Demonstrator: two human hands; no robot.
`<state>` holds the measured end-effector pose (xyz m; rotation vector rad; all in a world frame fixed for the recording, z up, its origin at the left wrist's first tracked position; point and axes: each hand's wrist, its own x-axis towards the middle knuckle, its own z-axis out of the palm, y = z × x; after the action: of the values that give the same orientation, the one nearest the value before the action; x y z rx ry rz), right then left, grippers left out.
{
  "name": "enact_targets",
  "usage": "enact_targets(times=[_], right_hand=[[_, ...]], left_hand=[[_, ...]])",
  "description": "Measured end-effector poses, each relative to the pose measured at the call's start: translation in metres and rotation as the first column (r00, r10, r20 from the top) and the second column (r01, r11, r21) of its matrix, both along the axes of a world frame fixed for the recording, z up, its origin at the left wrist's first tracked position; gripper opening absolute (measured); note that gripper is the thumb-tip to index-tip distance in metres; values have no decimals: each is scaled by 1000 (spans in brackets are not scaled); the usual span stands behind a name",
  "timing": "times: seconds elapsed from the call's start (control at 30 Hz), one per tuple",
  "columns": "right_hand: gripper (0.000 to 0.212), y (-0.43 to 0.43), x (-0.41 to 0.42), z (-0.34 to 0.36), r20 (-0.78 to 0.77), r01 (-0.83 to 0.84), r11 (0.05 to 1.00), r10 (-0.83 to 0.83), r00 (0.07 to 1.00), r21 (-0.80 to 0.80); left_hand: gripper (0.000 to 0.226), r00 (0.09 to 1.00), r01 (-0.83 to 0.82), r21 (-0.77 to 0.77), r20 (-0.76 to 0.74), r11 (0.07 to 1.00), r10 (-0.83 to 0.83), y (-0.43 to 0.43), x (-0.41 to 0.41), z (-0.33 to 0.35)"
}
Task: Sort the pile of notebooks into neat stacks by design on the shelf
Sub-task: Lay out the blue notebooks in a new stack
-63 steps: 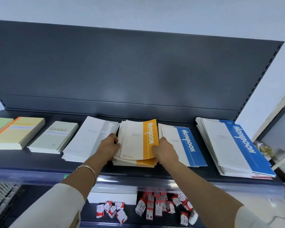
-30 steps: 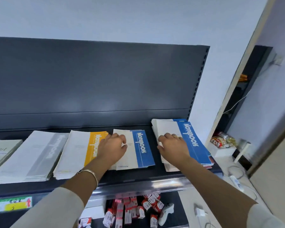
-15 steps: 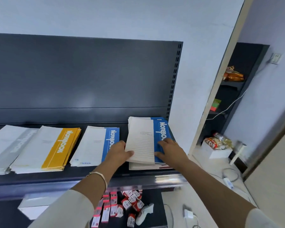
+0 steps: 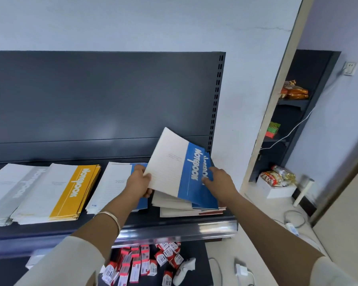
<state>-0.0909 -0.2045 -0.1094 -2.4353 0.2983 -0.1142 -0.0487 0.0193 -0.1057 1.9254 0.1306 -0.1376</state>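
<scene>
Dark shelf (image 4: pixel 145 219) with a grey stack (image 4: pixel 12 188), an orange stack (image 4: pixel 70 193) and a blue stack (image 4: pixel 114 182), all left of the fingers. Beneath them lies the mixed pile (image 4: pixel 184 207). A blue notebook (image 4: pixel 174 168) tilts up above it and is probably best laid squarely on the blue stack. The left hand (image 4: pixel 140 182) pinches its near corner. The right hand (image 4: pixel 217 180) reaches beneath its right edge, its grip hidden.
</scene>
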Motion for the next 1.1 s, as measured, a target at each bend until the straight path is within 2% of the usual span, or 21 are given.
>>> enact_targets(times=[0.07,0.13,0.27,0.37,0.43,0.5,0.57,0.7,0.9,1.1], right_hand=[[40,-1,3,5,18,42,988,-46,999,150],[39,1,4,11,31,83,957,-95,995,279],[39,2,4,19,66,118,942,-146,987,314],[39,0,4,18,44,162,934,-185,982,319],[39,0,5,14,-16,175,947,-177,984,269],[35,1,6,9,-65,140,973,-130,989,182],[30,2,9,4,-79,105,988,-96,992,113],[31,2,9,-1,-89,91,992,-84,993,82],[34,0,6,-2,-90,111,988,-102,991,110],[40,-3,4,-3,-87,83,989,-73,993,119]], left_hand=[[9,998,-48,-210,-41,976,40,0,1,7],[8,997,-62,-349,-71,935,39,-2,3,14],[9,996,-49,-393,-86,918,16,-4,6,15],[8,996,-6,-237,-92,971,-17,-5,8,3],[4,991,92,25,-97,995,-89,-6,7,-4],[6,982,183,272,-102,945,-161,-6,5,-7],[17,977,211,369,-113,905,-182,-6,4,-7],[10,970,235,404,-158,884,-186,-6,3,-7],[23,980,189,471,-140,862,-138,-9,4,-10],[20,984,165,430,-128,888,-121,-10,3,-11]])
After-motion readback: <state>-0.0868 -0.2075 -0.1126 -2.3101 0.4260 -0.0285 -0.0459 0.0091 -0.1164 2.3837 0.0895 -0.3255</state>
